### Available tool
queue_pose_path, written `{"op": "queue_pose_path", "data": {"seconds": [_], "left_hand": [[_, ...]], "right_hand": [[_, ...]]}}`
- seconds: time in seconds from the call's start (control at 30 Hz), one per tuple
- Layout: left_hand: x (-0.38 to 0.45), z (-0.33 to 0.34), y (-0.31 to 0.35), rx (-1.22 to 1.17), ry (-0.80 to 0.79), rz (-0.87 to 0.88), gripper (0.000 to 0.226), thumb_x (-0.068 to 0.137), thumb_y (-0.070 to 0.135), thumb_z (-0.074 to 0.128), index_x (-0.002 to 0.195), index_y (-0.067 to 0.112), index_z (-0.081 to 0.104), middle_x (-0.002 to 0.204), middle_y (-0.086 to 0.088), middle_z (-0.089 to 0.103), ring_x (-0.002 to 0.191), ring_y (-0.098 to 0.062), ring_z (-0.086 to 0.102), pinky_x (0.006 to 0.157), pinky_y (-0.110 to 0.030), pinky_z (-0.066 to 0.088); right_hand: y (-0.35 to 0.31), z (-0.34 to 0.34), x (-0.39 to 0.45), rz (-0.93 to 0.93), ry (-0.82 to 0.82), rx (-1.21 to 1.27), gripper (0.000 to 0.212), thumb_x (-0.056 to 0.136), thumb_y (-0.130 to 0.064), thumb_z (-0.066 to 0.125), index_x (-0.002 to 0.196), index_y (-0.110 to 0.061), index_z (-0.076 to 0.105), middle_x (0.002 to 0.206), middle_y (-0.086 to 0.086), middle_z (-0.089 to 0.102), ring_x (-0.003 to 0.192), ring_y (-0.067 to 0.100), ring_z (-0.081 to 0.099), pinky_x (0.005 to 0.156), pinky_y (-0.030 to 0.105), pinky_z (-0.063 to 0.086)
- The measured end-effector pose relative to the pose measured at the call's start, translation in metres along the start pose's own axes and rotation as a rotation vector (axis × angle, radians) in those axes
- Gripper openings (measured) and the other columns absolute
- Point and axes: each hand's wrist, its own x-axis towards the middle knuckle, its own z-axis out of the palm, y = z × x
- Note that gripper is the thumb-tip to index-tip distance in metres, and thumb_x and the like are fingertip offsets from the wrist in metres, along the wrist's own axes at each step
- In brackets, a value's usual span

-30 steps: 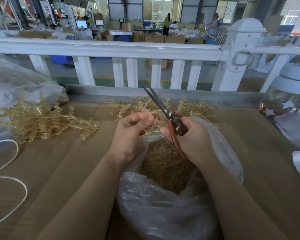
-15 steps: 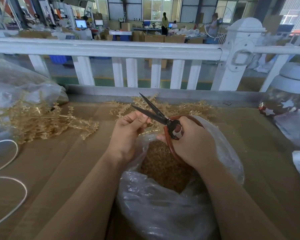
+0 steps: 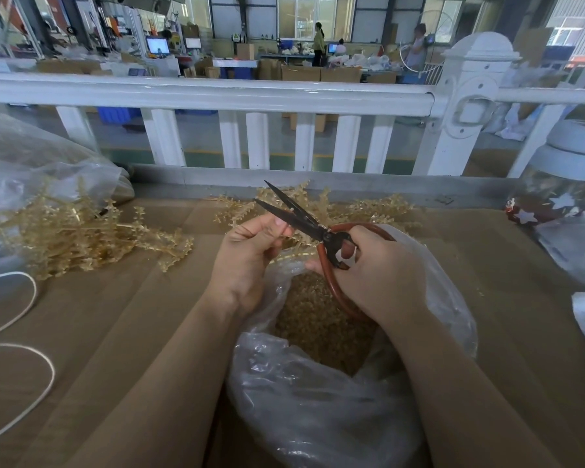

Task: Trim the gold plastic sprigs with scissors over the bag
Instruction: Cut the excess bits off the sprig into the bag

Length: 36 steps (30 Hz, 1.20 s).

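Your R hand (image 3: 382, 265) grips the scissors (image 3: 313, 228) by the red-brown loop handles, fingers curled through and round them; blades are parted, tips pointing to approx 10 o'clock. Your L hand (image 3: 247, 258) pinches a thin gold sprig (image 3: 286, 228) betw. thumb and fingertips, right at the lower blade; sprig mostly hidden by fingers, can't tell if the blade touches it. Both hands sit over the open mouth of the clear plastic bag (image 3: 318, 400), which lies at 6 o'clock on the brown cardboard-covered table (image 3: 132, 332) and holds a mass of small gold trimmings (image 3: 318, 325). Untrimmed sprig pile (image 3: 81, 234) at 9 o'clock, spilling from a second clear bag (image 3: 31, 170). Another sprig pile (image 3: 368, 211) at 12 o'clock, just behind the hands. White cord (image 3: 31, 383) loops at 8 o'clock. White railing (image 3: 217, 96) along the far table edge. Clear jar w/ white lid (image 3: 568, 184) at 2 o'clock.
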Motion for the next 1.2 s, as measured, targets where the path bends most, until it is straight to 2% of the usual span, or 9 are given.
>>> {"op": "queue_pose_path", "data": {"seconds": [0.13,0.5,0.63,0.8,0.93,1.0,1.07,1.13,1.2], "left_hand": [[0.000,0.001,0.000,0.000,0.017,-0.007,0.012,0.082,0.015,0.064,0.074,0.013,0.072,0.068,0.002,0.061,0.063,-0.008,0.042,0.065,-0.019,0.039],[0.000,-0.001,-0.001,-0.010,0.042,-0.015,0.009,0.081,0.015,0.067,0.075,0.012,0.072,0.070,0.001,0.061,0.064,-0.009,0.042,0.067,-0.018,0.042],[0.000,-0.002,-0.002,-0.003,0.033,-0.015,0.009,0.081,0.017,0.068,0.075,0.013,0.074,0.071,0.001,0.062,0.065,-0.010,0.042,0.068,-0.019,0.043],[-0.001,0.000,-0.003,0.061,0.044,-0.011,0.009,0.082,0.018,0.068,0.079,0.011,0.073,0.071,0.001,0.064,0.063,-0.008,0.043,0.067,-0.022,0.039],[-0.003,0.007,-0.007,0.168,-0.014,0.016,0.012,0.090,0.005,0.063,0.086,-0.006,0.065,0.074,-0.007,0.061,0.056,0.000,0.050,0.058,-0.010,0.043],[-0.004,0.009,-0.008,0.226,-0.031,0.022,0.015,0.091,0.001,0.061,0.094,-0.012,0.065,0.078,-0.011,0.061,0.057,0.001,0.051,0.058,-0.009,0.042],[-0.004,0.010,-0.008,0.226,-0.035,0.022,0.021,0.091,-0.001,0.060,0.101,-0.019,0.063,0.079,-0.012,0.062,0.056,0.001,0.051,0.057,-0.009,0.041],[-0.004,0.010,-0.008,0.232,-0.038,0.022,0.020,0.090,-0.002,0.060,0.101,-0.019,0.063,0.078,-0.011,0.062,0.056,0.002,0.051,0.057,-0.009,0.041],[-0.005,0.010,-0.008,0.236,-0.052,0.019,0.014,0.091,-0.004,0.060,0.098,-0.015,0.064,0.074,-0.009,0.062,0.055,0.003,0.052,0.057,-0.008,0.041]], "right_hand": [[0.002,0.002,-0.001,-0.005,0.010,-0.015,0.047,0.082,-0.070,0.068,0.073,-0.025,0.060,0.063,-0.015,0.055,0.054,0.004,0.048,0.051,0.016,0.040],[0.002,0.002,-0.002,-0.020,0.044,0.067,0.046,0.079,-0.070,0.070,0.069,-0.029,0.052,0.060,-0.022,0.043,0.050,-0.006,0.039,0.049,0.009,0.030],[0.003,0.005,-0.002,-0.013,0.023,0.090,0.056,0.076,-0.081,0.058,0.072,-0.025,0.061,0.064,-0.017,0.055,0.055,0.003,0.050,0.054,0.018,0.046],[0.004,0.009,-0.002,0.061,-0.040,0.220,0.060,0.068,-0.089,0.049,0.080,-0.032,0.066,0.066,-0.022,0.057,0.061,-0.005,0.053,0.057,0.008,0.038],[0.005,0.015,0.000,0.179,-0.067,0.389,0.053,0.071,-0.080,0.060,0.077,-0.029,0.070,0.063,-0.014,0.066,0.059,0.002,0.062,0.059,0.026,0.055],[0.004,0.015,0.001,0.225,-0.079,0.485,0.050,0.070,-0.077,0.060,0.078,-0.029,0.071,0.065,-0.012,0.068,0.061,0.004,0.065,0.063,0.032,0.058],[0.003,0.016,0.002,0.254,-0.082,0.531,0.035,0.075,-0.067,0.064,0.080,-0.033,0.071,0.068,-0.013,0.070,0.066,0.005,0.066,0.068,0.035,0.060],[0.003,0.017,0.003,0.250,-0.079,0.538,0.015,0.083,-0.052,0.071,0.078,-0.039,0.066,0.069,-0.015,0.069,0.067,0.003,0.066,0.069,0.034,0.060],[0.004,0.018,0.003,0.230,-0.074,0.549,0.017,0.086,-0.044,0.074,0.074,-0.044,0.062,0.074,-0.023,0.069,0.073,-0.002,0.065,0.069,0.028,0.058]]}}
